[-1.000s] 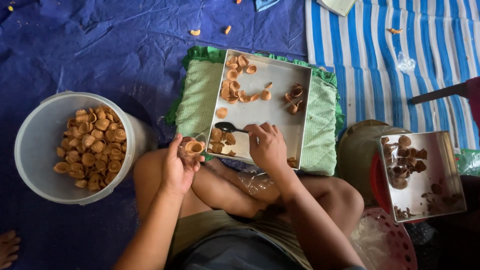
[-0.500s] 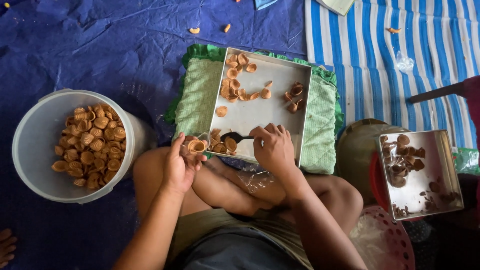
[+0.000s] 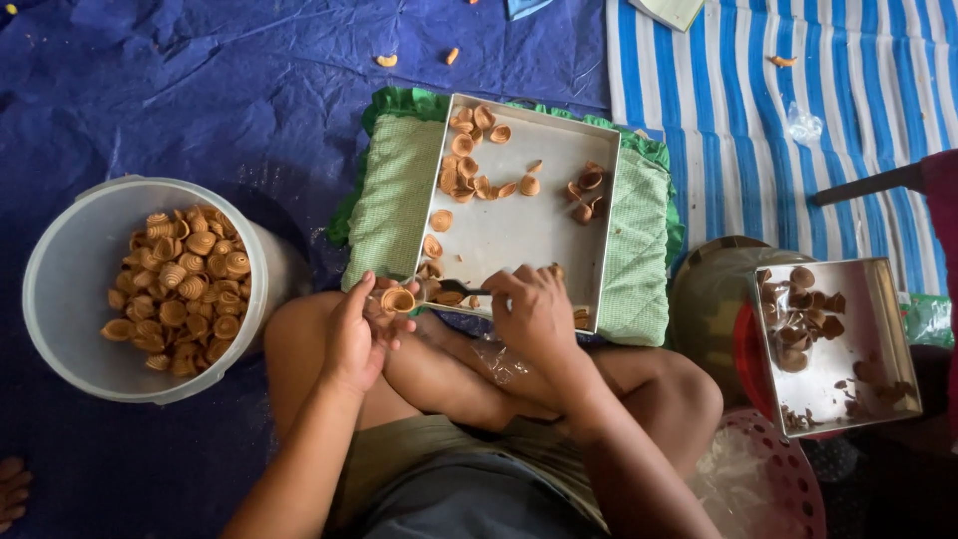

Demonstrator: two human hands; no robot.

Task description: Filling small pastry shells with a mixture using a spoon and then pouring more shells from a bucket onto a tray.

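Observation:
My left hand [image 3: 357, 337] holds a small tan ribbed shell-shaped cup [image 3: 399, 298] at the near edge of a square metal tray [image 3: 521, 230]. In my right hand [image 3: 530, 311] is a small dark spoon [image 3: 461, 287], its tip pointing left toward that cup. The tray rests on a green cushion [image 3: 391, 195] and holds several more of the tan cups, scattered along its far and near sides. I sit cross-legged, with my knees under both hands.
A white plastic bucket [image 3: 60, 289] full of the same tan cups stands at my left. At the right, a second metal tray [image 3: 866, 329] with darker pieces sits on a container. Blue tarp and a blue-white striped mat [image 3: 778, 90] cover the floor.
My right hand has shifted slightly left along the tray's near edge, bringing the spoon closer to the cup in my left hand. The left hand has hardly moved.

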